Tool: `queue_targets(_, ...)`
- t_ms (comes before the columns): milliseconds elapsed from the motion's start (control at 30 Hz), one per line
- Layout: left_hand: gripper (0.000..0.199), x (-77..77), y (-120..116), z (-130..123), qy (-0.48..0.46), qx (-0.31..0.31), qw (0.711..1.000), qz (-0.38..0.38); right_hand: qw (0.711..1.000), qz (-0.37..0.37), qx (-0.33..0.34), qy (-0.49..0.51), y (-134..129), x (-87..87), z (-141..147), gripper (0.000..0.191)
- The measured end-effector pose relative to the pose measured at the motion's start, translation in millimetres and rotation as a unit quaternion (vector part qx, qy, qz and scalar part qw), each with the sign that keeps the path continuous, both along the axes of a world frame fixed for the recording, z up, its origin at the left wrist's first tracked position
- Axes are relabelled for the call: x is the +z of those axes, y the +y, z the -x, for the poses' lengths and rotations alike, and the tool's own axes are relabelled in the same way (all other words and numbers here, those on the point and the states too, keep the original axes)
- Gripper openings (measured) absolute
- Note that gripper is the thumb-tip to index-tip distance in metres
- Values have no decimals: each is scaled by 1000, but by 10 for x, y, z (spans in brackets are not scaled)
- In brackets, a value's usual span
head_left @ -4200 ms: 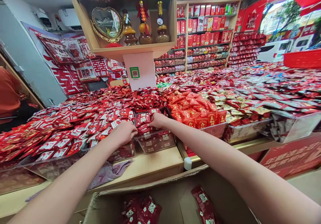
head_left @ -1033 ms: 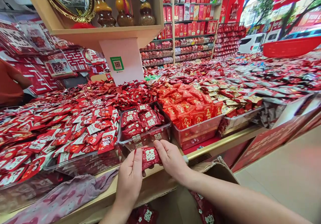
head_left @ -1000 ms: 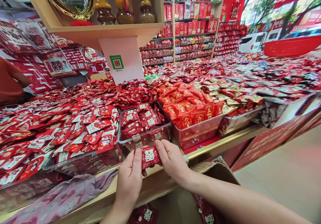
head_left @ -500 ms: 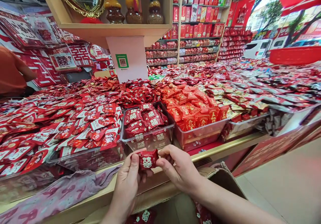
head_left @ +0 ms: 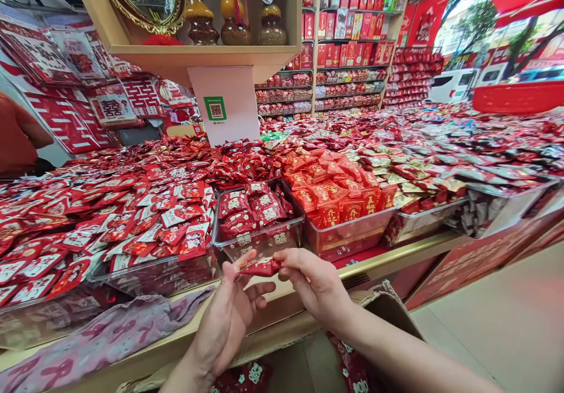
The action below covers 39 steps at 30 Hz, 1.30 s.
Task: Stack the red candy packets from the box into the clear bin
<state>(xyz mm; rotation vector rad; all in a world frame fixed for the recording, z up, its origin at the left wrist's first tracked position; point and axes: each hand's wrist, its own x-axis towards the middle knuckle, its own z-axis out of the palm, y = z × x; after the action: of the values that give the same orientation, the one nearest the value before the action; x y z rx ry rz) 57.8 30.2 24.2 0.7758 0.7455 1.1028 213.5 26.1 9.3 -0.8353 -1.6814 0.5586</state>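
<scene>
Between my two hands is a small dark red candy packet (head_left: 263, 266), tilted so that its printed face is mostly turned away. My right hand (head_left: 318, 284) pinches its right end between thumb and forefinger. At the left end, the thumb and forefinger of my left hand (head_left: 229, 311) hold the corner, while the other fingers are loosely spread below. Just behind the hands stands a clear plastic bin (head_left: 258, 233) of matching dark red packets. Below them is an open cardboard box (head_left: 392, 308) with more such packets (head_left: 253, 375) inside.
Orange-red packets (head_left: 335, 190) fill the bin to the right, and red-and-white packets (head_left: 154, 217) heap at the left. A patterned cloth (head_left: 123, 340) lies along the counter's front edge (head_left: 409, 249). A wooden display shelf (head_left: 202, 57) overhangs the counter. Part of a person (head_left: 20, 134) shows at far left.
The packet has tipped from face-on to nearly edge-on. My left hand's lower fingers have opened away from it, and my right hand has closed on its right end.
</scene>
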Motion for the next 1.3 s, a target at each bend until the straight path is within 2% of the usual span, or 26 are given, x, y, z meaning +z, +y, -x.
queue_targets(67,36,1,1,11,28,5,1000,3,998,-47,35,-31,-16,6,-7,12)
queue_targets(100,34,-10,-1,12,46,21,999,-12,998,-37,50,-19,-24,13,3,10)
queue_targets(167,37,-47,-2,2,85,68,992,-63,995,60,57,63,-29,26,47,16)
queue_targets(200,40,-69,-3,-7,106,88,986,-90,983,130,50,122,-22,27,77,21)
queue_targets(267,47,-110,-4,-29,150,119,972,-137,941,257,34,220,13,10,136,27)
queue_targets(333,58,-133,-10,-49,177,133,962,-161,907,328,39,261,58,-26,175,26)
queue_targets(367,61,-136,-14,-57,182,131,961,-162,900,339,45,270,77,-45,184,27)
queue_targets(533,61,-105,-45,-96,176,97,969,-140,891,347,43,289,94,-91,188,32)
queue_targets(600,67,-95,-52,-112,168,79,972,-142,908,337,33,248,88,-95,192,33)
queue_targets(667,65,-100,-52,-117,162,77,975,-130,938,282,7,202,91,-106,199,33)
queue_targets(767,40,-136,-44,-100,202,70,975,-56,964,204,-36,165,97,-134,207,30)
queue_targets(833,34,-170,-42,-80,261,55,964,-27,970,193,-42,141,90,-153,212,28)
queue_targets(1000,35,-207,-62,-52,357,131,921,-87,978,173,-58,101,60,-151,238,26)
queue_targets(1133,35,-190,-78,-40,348,163,919,-91,975,175,-65,124,88,-130,288,28)
queue_targets(1300,35,-164,-96,-34,325,205,919,-92,968,219,-13,126,67,-129,287,29)
